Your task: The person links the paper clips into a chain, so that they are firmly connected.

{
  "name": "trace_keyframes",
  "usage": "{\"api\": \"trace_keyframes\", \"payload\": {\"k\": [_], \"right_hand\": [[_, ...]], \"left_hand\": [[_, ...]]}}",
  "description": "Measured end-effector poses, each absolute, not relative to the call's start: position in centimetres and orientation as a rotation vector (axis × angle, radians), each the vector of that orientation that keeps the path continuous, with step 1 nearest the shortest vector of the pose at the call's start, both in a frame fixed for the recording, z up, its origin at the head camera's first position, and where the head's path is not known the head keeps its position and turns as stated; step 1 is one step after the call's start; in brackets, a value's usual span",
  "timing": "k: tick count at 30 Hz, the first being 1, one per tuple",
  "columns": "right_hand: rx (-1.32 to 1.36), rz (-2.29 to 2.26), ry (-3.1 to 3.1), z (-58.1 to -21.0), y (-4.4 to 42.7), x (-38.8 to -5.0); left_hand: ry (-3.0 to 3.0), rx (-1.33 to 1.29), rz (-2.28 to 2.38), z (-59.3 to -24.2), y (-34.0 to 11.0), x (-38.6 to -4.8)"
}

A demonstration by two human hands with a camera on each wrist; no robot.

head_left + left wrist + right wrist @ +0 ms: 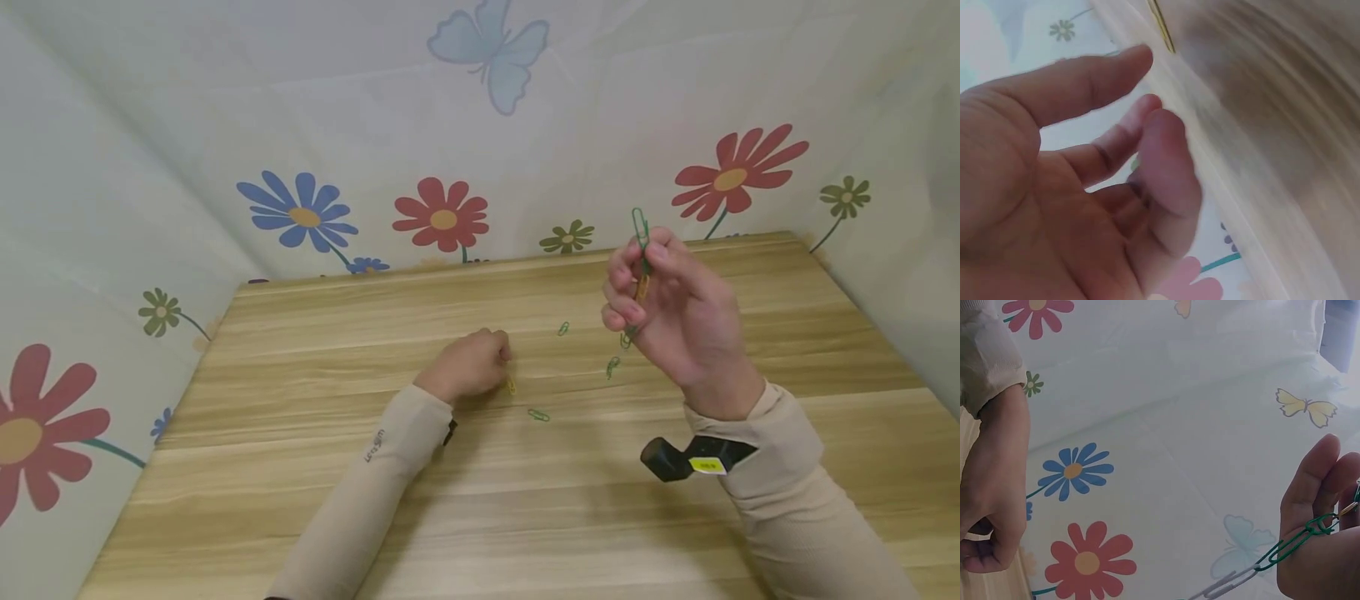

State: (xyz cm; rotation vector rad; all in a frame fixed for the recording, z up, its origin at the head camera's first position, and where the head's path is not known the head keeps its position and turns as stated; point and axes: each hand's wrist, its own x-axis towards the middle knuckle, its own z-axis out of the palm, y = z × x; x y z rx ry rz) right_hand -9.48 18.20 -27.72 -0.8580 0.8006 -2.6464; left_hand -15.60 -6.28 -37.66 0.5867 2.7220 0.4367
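Note:
My right hand (pixel 686 312), raised above the table, pinches a green paper clip (pixel 640 225) between thumb and fingertips. Linked clips run down from it past the palm, an orange-yellow clip (pixel 642 288) among them. In the right wrist view the chain shows green clips (pixel 1288 545) and a pale grey clip (pixel 1229 584). My left hand (pixel 472 362) is low over the table beside a yellow paper clip (pixel 512 385). Seen from the left wrist, thumb and bent fingers stand apart with nothing between them, and the yellow clip (pixel 1163 28) lies beyond the fingertips.
Loose green paper clips lie on the wooden table (pixel 300 467): one green clip (pixel 538 415) near the left hand, another clip (pixel 564 328) farther back. Whether the dark green clips (pixel 612 367) below the right hand join the chain, I cannot tell. Flowered curtains (pixel 337 108) enclose the table.

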Motion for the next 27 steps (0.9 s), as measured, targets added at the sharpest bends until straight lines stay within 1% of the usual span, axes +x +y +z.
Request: {"api": "trace_keyframes", "payload": {"k": [9, 18, 27], "right_hand": [[-0.884, -2.611, 0.851, -27.69, 18.21, -9.52], [-0.891, -2.582, 0.884, -27.86, 17.95, -9.55], [-0.974, -2.524, 0.93, -28.03, 17.8, -9.67]], "left_hand": [[2.614, 0.617, 0.472, -38.11, -5.78, -15.48], [2.487, 0.558, 0.475, -38.22, -5.65, -15.41], [2.301, 0.546, 0.7, -38.48, -6.31, -15.65]]}}
